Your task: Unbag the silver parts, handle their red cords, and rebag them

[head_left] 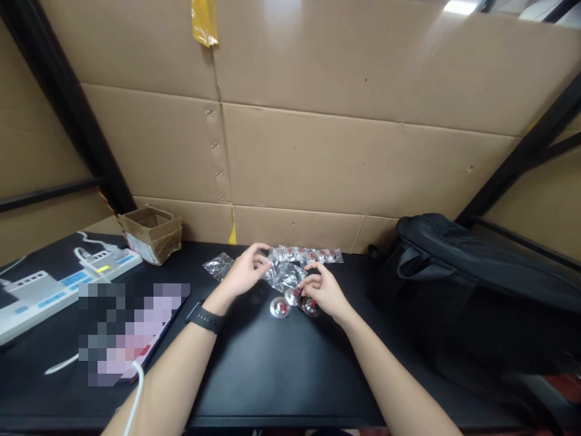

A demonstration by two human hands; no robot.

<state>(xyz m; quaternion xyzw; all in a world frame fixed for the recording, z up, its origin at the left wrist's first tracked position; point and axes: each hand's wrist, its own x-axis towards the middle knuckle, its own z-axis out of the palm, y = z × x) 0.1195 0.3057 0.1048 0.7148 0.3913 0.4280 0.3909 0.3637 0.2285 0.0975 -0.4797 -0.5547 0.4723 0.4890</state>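
My left hand point(249, 269) has its thumb and fingers closed on the left edge of a crumpled clear plastic bag point(285, 277). At the bag's right side is my right hand point(325, 290), fingers curved and apart, with no clear grip showing. Just under its fingertips lie round, shiny metal discs with red marks: one disc point(280, 307) to the left, a second disc point(292, 295) beside it, and a darker disc point(309, 306) partly hidden by the hand. Behind the bag runs a row of similar discs in clear wrappers point(313, 255).
Another clear plastic wrapper point(218, 266) lies left of my left hand. A black bag point(472, 297) fills the table's right side. To the left are a power strip point(59, 297), a small open cardboard box point(153, 233) and a blurred-out flat object point(143, 333). A cardboard wall point(308, 163) stands behind.
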